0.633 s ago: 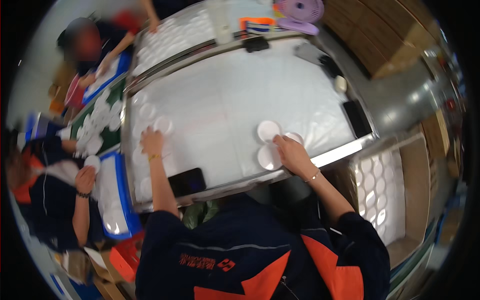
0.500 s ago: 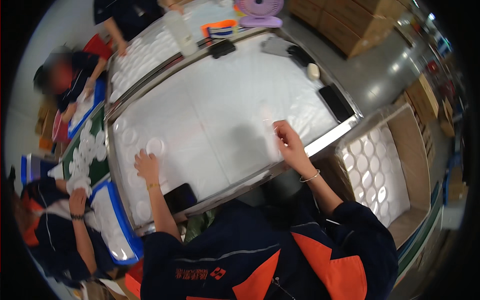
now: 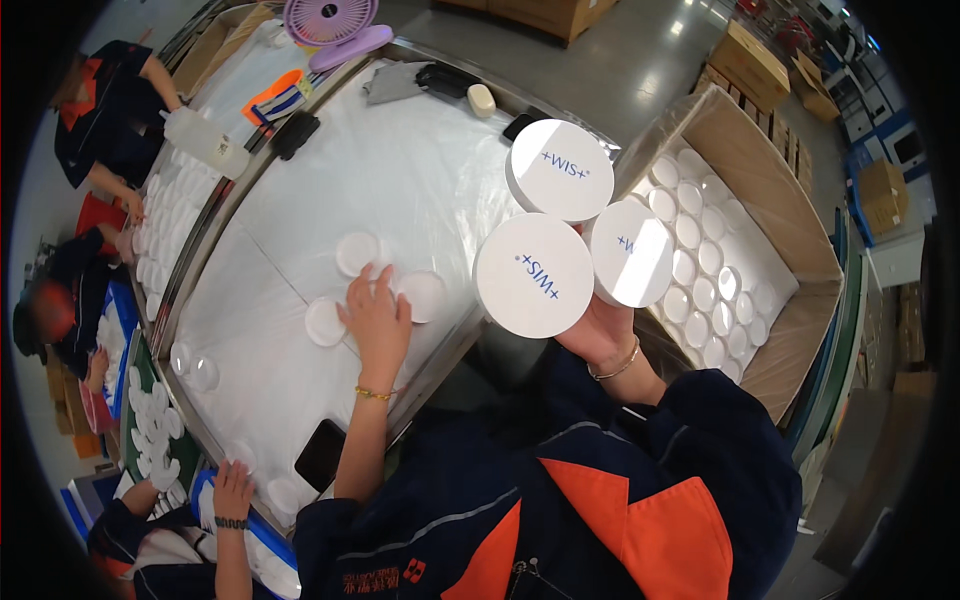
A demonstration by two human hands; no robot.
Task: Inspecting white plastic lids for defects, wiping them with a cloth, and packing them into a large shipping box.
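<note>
My right hand (image 3: 605, 330) is raised over the table's right edge, holding three white round lids with blue print. One lid (image 3: 562, 170) is at the top, another lid (image 3: 535, 275) lower left, and a third lid (image 3: 632, 252) on the right. Most of the fingers are hidden behind them. My left hand (image 3: 378, 325) rests on the table with its fingers spread. Around its fingertips lie three more white lids: one beyond (image 3: 357, 254), one to the left (image 3: 324, 322) and one to the right (image 3: 421, 297).
The table (image 3: 340, 160) has a metal rim. An open carton (image 3: 800, 330) on the right holds rows of white lids. A phone (image 3: 320, 453) lies near the front rim. A purple fan (image 3: 332, 22) and a squeeze bottle (image 3: 207, 142) stand beyond. A co-worker's hand (image 3: 234, 490) reaches in from the left.
My right hand has risen from the table and moved right, now with three lids in it. The left hand has moved right to three lids. My view has turned right.
</note>
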